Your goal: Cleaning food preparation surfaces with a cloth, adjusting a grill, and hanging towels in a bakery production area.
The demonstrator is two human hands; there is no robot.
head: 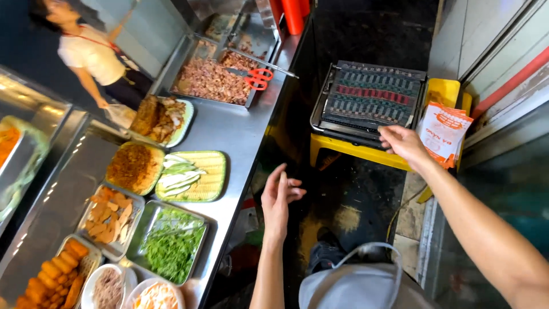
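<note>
Two hands are out in front of me, and both are empty. My left hand (279, 197) hangs open, fingers loosely spread, over the dark gap just beside the edge of the steel worktop (229, 131). My right hand (403, 143) is farther out, fingers half curled and holding nothing, touching the near rim of the wire grill rack (368, 98), which sits on a yellow stool (343, 150).

Nearest to that rack on my side is the dark floor, and I think that is the first risk: the rack overhangs the stool, so a careless pull on its rim could tip it off. I cannot tell whether the metal is hot; if it is, my bare fingers would be burnt at the rim. Just right of the rack leans an orange and white packet (445, 131), close enough that my wrist could knock it down.

Left of the rack, on the worktop, lie a tray of green herbs (171, 243), a woven tray of sliced cucumber (191, 175), and farther off a tray of chopped meat (213, 81) with red-handled scissors (257, 77) resting on it. A swing of my left elbow could catch these. Beyond them another person (91, 54) stands at the far side.
</note>
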